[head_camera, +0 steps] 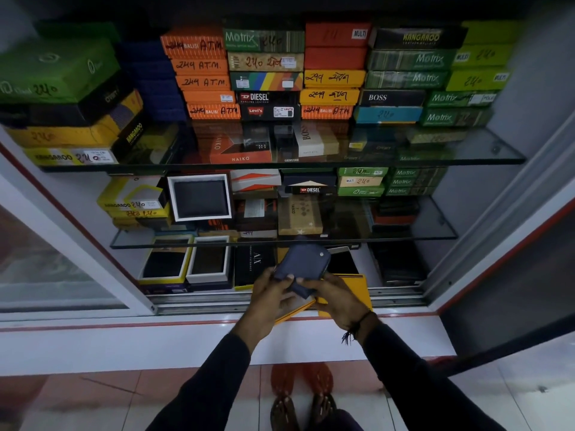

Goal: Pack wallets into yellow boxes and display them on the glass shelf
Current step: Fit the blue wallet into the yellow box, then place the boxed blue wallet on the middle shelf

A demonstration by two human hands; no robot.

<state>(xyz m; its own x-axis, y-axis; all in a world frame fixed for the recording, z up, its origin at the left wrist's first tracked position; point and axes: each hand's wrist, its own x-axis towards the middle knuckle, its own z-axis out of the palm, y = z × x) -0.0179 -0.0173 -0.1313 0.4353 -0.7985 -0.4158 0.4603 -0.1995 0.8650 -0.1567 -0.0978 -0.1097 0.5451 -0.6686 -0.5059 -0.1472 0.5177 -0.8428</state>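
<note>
A dark blue wallet (303, 264) with a snap button is held up in front of the cabinet's bottom level. My left hand (270, 295) grips its lower left edge and my right hand (337, 298) holds its lower right side. Under the hands lies an open yellow box (353, 286), one flat part at the right and another yellow edge (295, 311) showing below my left hand. Two glass shelves (466, 158) (413, 236) above carry stacked boxes.
Coloured wallet boxes fill the upper shelf (264, 73). Open display boxes with dark wallets (200, 197) (166, 262) (210, 259) sit at the left. A black AX box (253, 264) stands beside my left hand. Sliding-door rails (217, 301) and a white ledge (124, 343) run below.
</note>
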